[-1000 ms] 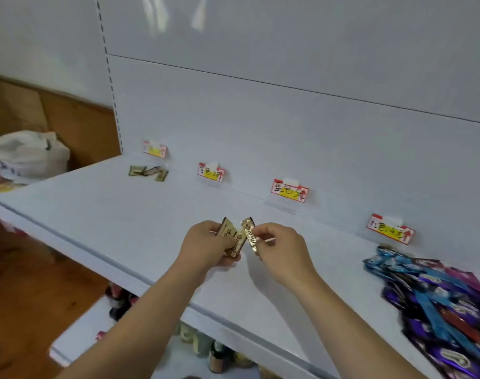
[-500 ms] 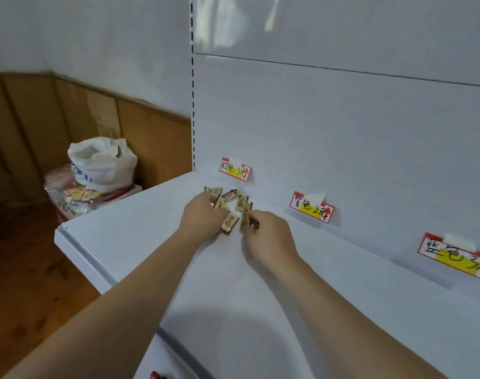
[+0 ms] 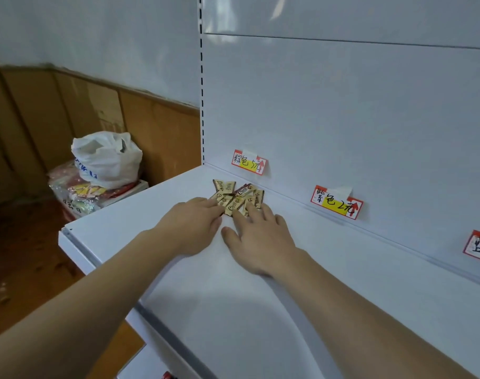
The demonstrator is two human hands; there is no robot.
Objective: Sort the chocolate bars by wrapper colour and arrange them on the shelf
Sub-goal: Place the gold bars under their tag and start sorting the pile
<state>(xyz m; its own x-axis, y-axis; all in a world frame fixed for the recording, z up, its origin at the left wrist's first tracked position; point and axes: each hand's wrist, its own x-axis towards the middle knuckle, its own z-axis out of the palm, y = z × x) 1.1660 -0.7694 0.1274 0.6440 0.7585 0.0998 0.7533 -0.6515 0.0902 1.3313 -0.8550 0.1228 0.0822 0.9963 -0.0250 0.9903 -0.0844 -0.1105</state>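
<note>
chocolate bars (image 3: pixel 237 199): gold-brown wrappers (one maroon) | shelf (image 3: pixel 260 310): white | price tags (image 3: pixel 249 162): red-bordered, yellow patch

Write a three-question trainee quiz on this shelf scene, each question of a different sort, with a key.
1. True or false: the gold chocolate bars lie on the shelf below the leftmost price tag.
2. Multiple choice: what is the right hand doing? A) gripping a bag B) resting spread fingers against the bars C) hanging off the shelf edge
3. Fill in: the white plastic bag sits to the ____ of the shelf.

Key: 1 true. 2 B; the left hand also touches the pile from the other side. 3 left.
</note>
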